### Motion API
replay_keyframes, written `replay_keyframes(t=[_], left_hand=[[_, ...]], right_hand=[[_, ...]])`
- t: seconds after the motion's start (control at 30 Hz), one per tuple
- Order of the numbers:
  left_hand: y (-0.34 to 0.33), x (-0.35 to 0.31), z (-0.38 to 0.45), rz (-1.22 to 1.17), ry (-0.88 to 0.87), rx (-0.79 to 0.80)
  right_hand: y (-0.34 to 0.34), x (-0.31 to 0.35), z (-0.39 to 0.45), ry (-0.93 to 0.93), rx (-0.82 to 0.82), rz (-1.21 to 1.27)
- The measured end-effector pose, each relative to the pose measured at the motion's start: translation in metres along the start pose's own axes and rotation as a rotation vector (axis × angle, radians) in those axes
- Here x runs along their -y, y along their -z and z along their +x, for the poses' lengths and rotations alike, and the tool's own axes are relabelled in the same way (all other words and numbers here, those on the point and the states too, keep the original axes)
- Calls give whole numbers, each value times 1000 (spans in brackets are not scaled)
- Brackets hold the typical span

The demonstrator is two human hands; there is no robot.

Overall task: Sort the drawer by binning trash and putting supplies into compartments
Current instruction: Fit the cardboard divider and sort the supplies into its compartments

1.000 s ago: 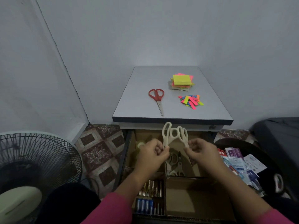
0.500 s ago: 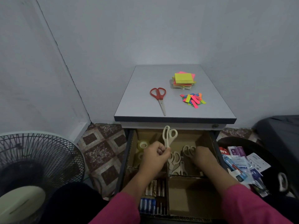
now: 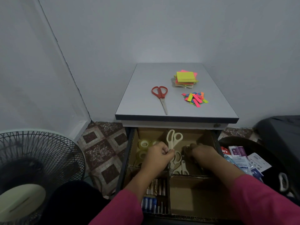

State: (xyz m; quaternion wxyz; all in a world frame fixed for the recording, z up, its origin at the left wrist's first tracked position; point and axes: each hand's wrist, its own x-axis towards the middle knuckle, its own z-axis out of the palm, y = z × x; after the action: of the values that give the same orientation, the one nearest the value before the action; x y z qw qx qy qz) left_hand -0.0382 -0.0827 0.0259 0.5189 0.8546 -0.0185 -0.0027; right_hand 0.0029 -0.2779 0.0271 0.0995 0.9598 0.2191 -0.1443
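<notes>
The open drawer (image 3: 129, 153) has cardboard compartments. My left hand (image 3: 159, 155) is shut on a cream pair of scissors (image 3: 173, 138), held upright with the handles up over the middle compartment. My right hand (image 3: 200, 152) is down inside that compartment, fingers curled; what it holds is hidden. More cream scissors (image 3: 180, 168) lie in that compartment between my hands. Tape rolls (image 3: 143, 144) fill the far left compartment, batteries (image 3: 155, 187) the near left one. The near right compartment (image 3: 191, 195) holds nothing.
On the cabinet top (image 3: 138, 98) lie red scissors (image 3: 160, 96), a stack of sticky notes (image 3: 185, 77) and coloured paper strips (image 3: 194, 99). A black bin (image 3: 266, 153) with packets and wrappers stands at the right. A floor fan (image 3: 32, 168) is at the left.
My right hand has gone down into the middle compartment with its cream scissors, which are now hidden. My left hand has lowered a little, still gripping its pair.
</notes>
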Motion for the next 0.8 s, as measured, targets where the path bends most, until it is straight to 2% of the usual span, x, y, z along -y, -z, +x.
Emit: replay_keyframes(t=[0.17, 0.3, 0.53, 0.67, 0.8], left_hand=[[-1, 2, 1, 7, -14, -12], [-1, 4, 1, -16, -7, -29], [0, 4, 1, -63, -4, -70], [0, 4, 0, -65, -22, -79], [1, 3, 1, -53, -26, -75]], right_hand=[[5, -6, 4, 81, 12, -105], [14, -11, 3, 79, -66, -38], [9, -6, 13, -320, -118, 596], [-10, 2, 16, -430, -86, 576], [-18, 6, 19, -465, -104, 522]])
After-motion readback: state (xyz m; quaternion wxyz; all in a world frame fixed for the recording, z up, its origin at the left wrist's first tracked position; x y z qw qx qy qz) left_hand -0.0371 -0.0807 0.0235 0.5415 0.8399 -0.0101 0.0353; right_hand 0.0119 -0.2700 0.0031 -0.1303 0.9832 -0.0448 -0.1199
